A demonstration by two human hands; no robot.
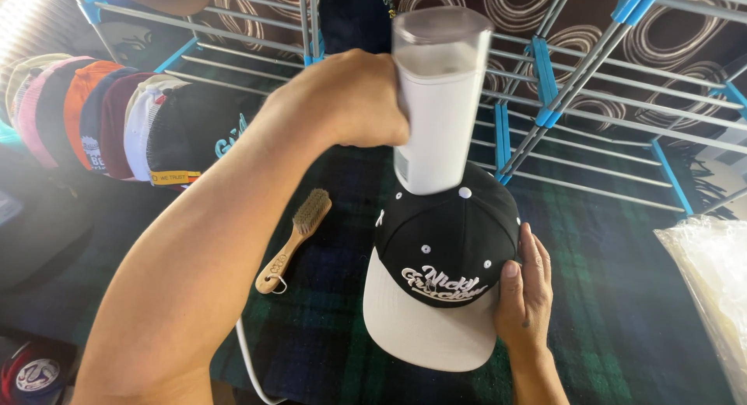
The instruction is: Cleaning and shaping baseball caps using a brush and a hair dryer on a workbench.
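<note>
1. Hands were both busy: the left hand (pixel 354 101) was closed around a white handheld steamer (pixel 437 101), and the right hand (pixel 525 292) was cupped against the side of a black cap (pixel 447 253).
2. The steamer stood nearly upright, its clear top uppermost and its lower end touching the crown of the cap close to the top button.
3. The cap had a black crown with white stitched lettering on the front and a pale grey flat brim (pixel 424 327) that pointed toward the person; it sat on a dark green and blue plaid cloth (pixel 615 265).
4. The right hand's fingers lay flat along the cap's right side where crown met brim, with the thumb near the lettering.
5. A thin white cord (pixel 247 362) ran along the cloth beneath the left forearm.
6. A wooden brush (pixel 296 238) lay on the cloth just left of the cap, apart from it, bristles at its far end.
7. A row of stacked caps (pixel 101 121) in several colours lay at the left.
8. A grey wire rack with blue joints (pixel 545 86) stood behind the steamer.
9. Clear plastic wrapping (pixel 712 277) showed at the right edge.
</note>
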